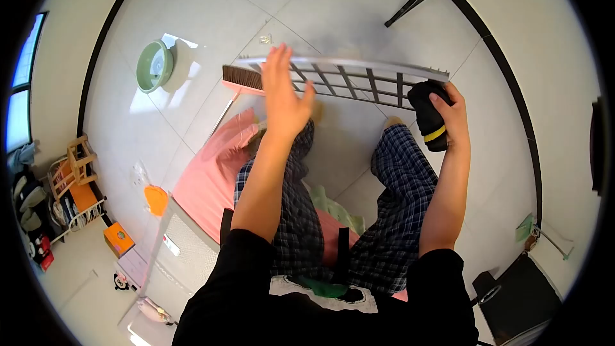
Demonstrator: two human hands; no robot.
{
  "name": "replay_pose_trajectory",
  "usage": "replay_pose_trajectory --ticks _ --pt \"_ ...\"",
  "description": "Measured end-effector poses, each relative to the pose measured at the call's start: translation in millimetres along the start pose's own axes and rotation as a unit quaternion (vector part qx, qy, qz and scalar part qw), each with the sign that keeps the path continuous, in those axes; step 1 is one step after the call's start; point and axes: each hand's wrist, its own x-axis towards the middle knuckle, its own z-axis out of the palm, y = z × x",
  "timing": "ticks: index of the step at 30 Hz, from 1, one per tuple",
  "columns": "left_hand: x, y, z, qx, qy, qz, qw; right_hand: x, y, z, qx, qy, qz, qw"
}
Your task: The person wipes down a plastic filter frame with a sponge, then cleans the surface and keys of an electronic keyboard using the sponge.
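A long grey slatted rack (349, 80) is tilted on its side in front of my knees. My left hand (284, 93) is at its left part, slightly blurred, with fingers stretched up and thumb apart. Whether it touches the rack, I cannot tell. My right hand (453, 115) is closed around a soft black bundle with a yellow stripe (428, 112) at the rack's right end. The bundle covers that end, and some right fingers are hidden behind it. Just left of my left hand lies a pink broom head with brown bristles (242, 77).
A green basin (154, 66) stands on the tiled floor at the upper left. Pink cloth (214, 173) lies beside my left leg. An orange piece (155, 200), a wooden stool (81, 159) and an orange box (118, 239) are further left. Black stand legs (410, 8) are at the top right.
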Motion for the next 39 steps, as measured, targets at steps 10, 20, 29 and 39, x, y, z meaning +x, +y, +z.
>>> replay_pose_trajectory --ticks 10,20,29,39 --pt "-5 14 0 0.063 -0.344 -0.058 0.935 2 13 -2 -0.032 -0.101 0.002 0.994" --pt "-13 3 16 0.202 -0.248 -0.074 0.945 7 7 19 -0.109 0.039 -0.086 0.990" --pt "-8 7 15 0.284 -0.283 -0.166 0.901 14 7 70 -0.306 0.188 -0.262 0.896" --pt "-13 11 19 0.303 -0.294 -0.128 0.898 18 31 96 -0.372 0.192 -0.271 0.867"
